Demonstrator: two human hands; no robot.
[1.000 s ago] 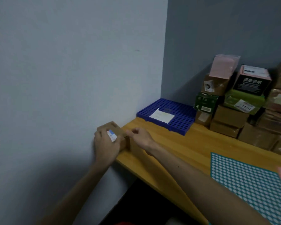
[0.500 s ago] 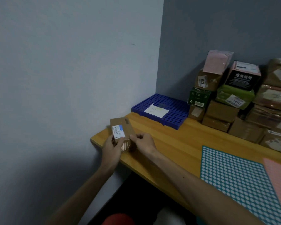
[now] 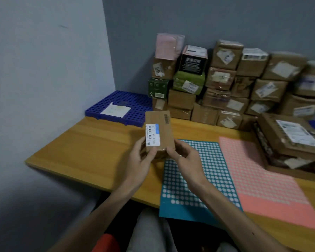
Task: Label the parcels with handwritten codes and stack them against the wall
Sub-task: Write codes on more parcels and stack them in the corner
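The left hand (image 3: 138, 160) grips the near left corner of a small brown parcel (image 3: 160, 132), thumb on its top face and fingers curled under. The right hand (image 3: 187, 160) pinches the near right corner the same way. Between them the parcel is held up above the surface (image 3: 91, 148), tilted with its far end raised. A white barcode label (image 3: 152, 134) sits on the left of its top face.

Under the right hand lies a teal dotted sheet (image 3: 193, 180), and touching its right edge is a pink dotted sheet (image 3: 258, 179). To the right of that sits a large flat box (image 3: 287, 140) on another box.

Far left, in the corner, a blue grid tray (image 3: 131, 100) carries a slip of paper (image 3: 115, 110). Right of it, stacked parcels (image 3: 225, 80) stand in rows against the far wall (image 3: 207, 19).
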